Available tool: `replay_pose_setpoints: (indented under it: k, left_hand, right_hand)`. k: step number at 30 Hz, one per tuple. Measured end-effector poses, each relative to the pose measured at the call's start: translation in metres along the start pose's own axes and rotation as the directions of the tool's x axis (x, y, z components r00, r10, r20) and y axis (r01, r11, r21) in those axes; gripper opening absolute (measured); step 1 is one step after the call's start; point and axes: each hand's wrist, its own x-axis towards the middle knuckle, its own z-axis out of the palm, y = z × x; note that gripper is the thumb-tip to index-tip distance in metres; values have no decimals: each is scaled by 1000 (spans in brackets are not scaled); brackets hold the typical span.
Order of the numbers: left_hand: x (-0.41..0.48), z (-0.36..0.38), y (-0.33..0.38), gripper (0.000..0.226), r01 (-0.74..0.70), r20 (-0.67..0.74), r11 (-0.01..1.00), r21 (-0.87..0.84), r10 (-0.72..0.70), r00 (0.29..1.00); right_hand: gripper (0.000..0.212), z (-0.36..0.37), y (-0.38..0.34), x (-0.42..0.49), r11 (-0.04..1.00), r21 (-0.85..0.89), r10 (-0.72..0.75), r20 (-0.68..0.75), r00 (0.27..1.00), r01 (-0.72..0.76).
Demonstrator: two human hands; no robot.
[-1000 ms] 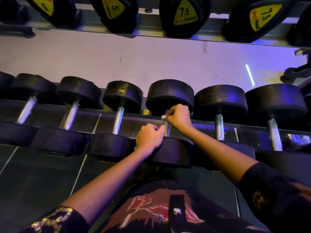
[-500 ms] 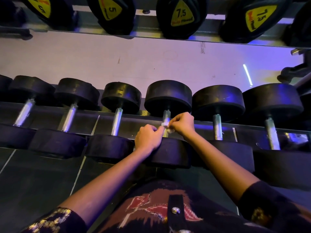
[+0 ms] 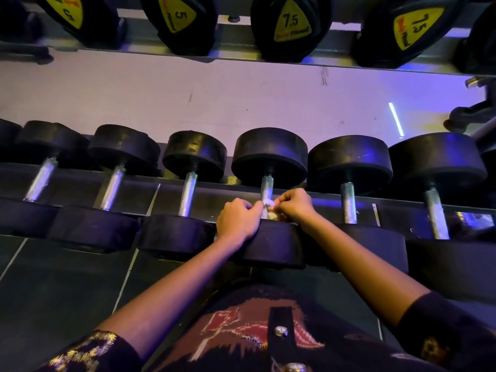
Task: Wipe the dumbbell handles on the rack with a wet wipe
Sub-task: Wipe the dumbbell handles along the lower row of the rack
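Wiping the handle (image 3: 267, 187) at its near end.
Right grip (image 3: 295, 205) pinches the wet wipe (image 3: 268, 203); the bare handle runs far from it. Left grip (image 3: 237, 221) is curled, hold unclear.

Dumbbells (image 3: 193, 154) lie side by side on the lower rack rail (image 3: 326, 204), the wall (image 3: 241, 103) behind and an upper shelf (image 3: 236, 47) of dumbbells above. At the middle dumbbell's handle (image 3: 267, 187), the left hand (image 3: 237, 220) sits left and the right hand (image 3: 295, 206) right, the wet wipe (image 3: 268, 202) seemingly between them.
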Motion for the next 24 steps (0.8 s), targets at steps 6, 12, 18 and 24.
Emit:
replay_pose_setpoints:
  k: [6,12,18,24]
  left_hand:
    - [-1,-1,0,45,-12,9,1000,-10,12,1000]
    - [-1,-1,-1,46,-21,11,999,-30,21,1000]
    - [-1,-1,-1,45,-18,10,1000,-8,18,1000]
    - [-1,-1,0,44,-11,17,1000,-12,11,1000]
  right_hand:
    - [8,3,-31,24,986,159,2,-263,965,41]
    - [7,6,-36,26,982,186,28,-317,948,33]
    - [5,8,-28,27,990,109,-44,-348,937,87]
    - [14,-4,-38,30,998,59,0,-270,963,16]
